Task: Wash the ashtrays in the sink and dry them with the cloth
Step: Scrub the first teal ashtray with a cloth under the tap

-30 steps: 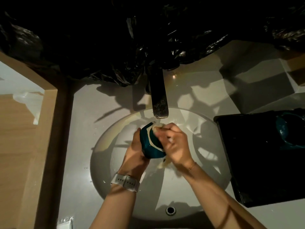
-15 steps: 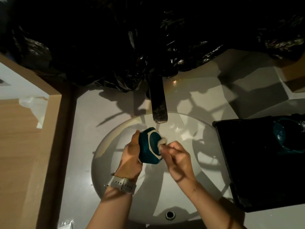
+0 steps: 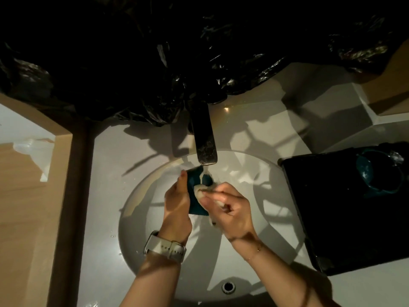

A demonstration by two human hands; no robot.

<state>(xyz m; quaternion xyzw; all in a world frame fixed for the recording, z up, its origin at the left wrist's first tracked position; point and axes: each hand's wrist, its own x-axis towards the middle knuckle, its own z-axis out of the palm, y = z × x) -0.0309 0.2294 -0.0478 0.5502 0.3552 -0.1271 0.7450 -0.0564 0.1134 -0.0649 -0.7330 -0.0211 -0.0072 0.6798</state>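
Under the faucet (image 3: 204,140), over the sink (image 3: 141,218), left hand (image 3: 177,204) grips teal ashtray (image 3: 197,193), fingers curled round it. Right hand (image 3: 230,209) pinches pale cloth (image 3: 199,191) against it. Second ashtray (image 3: 376,173) sits on black tray (image 3: 332,207).

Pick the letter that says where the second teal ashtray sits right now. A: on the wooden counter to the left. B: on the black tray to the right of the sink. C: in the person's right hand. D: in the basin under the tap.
B: the second teal ashtray rests on the black tray, right of the sink.
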